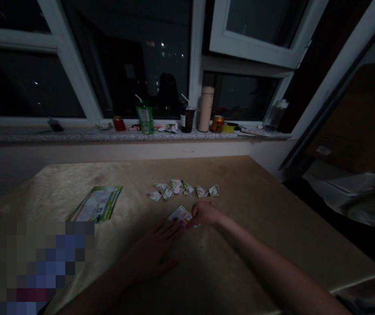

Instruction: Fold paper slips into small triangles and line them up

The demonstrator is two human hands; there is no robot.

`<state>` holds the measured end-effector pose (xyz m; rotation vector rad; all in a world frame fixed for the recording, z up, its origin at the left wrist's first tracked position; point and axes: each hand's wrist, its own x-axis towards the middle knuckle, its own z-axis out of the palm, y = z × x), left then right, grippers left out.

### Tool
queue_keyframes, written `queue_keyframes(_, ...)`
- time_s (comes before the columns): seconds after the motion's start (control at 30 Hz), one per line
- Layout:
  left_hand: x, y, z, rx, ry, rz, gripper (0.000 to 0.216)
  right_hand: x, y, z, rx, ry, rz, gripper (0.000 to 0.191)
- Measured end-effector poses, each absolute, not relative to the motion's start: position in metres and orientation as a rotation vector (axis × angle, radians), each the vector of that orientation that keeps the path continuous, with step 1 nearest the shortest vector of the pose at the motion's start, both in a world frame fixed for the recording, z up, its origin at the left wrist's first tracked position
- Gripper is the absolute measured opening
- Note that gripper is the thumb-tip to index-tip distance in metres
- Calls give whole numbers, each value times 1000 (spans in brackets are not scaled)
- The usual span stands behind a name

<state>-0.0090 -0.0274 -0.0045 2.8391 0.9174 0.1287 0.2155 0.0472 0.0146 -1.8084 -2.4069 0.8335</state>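
Note:
A small flat printed packet, white with green edges, lies on the table in front of me. My left hand rests flat, its outstretched fingertips on the packet's near edge. At the packet's right side, my right hand is closed with curled fingers and thumb on its corner; part of the packet is hidden there. Just beyond both hands sit several small packets folded into triangles, white with green and red print. Two more of these folded triangles lie slightly apart to the right.
A larger green and white printed bag lies at the left on the table's gold-brown cloth. On the stone windowsill stand a green cup, a dark drink cup, a pink bottle and an orange can.

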Motion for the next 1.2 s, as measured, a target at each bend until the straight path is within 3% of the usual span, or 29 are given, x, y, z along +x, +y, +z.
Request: queue_keyframes(1.2,1,-35,-3,2824,1055,156,70,233,70,3,-1555,-2427,1107,30)
